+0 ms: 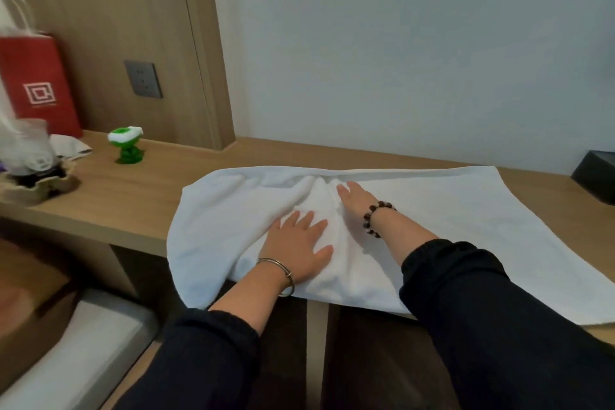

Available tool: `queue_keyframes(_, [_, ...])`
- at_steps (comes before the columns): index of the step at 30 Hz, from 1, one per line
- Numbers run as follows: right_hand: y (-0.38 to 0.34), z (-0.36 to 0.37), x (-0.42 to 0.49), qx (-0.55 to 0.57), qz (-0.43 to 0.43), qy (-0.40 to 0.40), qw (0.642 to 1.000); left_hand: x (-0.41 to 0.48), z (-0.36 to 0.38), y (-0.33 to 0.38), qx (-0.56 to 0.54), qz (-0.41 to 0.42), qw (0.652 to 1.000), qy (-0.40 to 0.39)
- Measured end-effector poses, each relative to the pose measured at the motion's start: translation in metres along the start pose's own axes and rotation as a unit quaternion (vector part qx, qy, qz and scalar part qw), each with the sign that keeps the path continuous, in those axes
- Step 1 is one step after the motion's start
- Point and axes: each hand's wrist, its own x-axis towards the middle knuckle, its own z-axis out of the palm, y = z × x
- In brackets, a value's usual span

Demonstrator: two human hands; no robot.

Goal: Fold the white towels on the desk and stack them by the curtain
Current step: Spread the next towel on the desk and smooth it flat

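Sleeves: two, black, long, soft fabric. The left sleeve [206,359] and right sleeve [482,309] each end in a bunched cuff on the forearm.
Left hand [296,243]: thin silver-coloured bangle [288,273] at the wrist.
Right hand [354,198]: bracelet [367,218] of round dark brown beads at the wrist.

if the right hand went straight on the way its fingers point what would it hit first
The right hand lies flat on the white towel, fingers aimed far-left. It would first push into the towel's bunched ridge at its fingertips; past that, bare desk, then probably the wall.
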Motion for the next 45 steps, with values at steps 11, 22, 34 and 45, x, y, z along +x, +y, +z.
queue_keyframes(11, [-0.001,0.034,0.013,-0.186,0.054,0.015,0.981,-0.013,-0.028,-0.059,-0.029,0.008,0.978,0.205])
queue_keyframes(22, [0.006,0.042,0.021,-0.208,-0.103,0.060,0.971,0.019,-0.054,-0.141,-0.139,-0.367,0.917,0.065])
queue_keyframes(34, [0.008,0.046,0.026,-0.194,-0.102,0.062,0.974,0.073,-0.090,-0.183,-0.312,-0.406,0.830,0.223])
queue_keyframes(45, [0.008,0.045,0.028,-0.235,-0.088,0.039,0.967,0.072,-0.015,-0.084,-0.072,-0.167,0.978,-0.106])
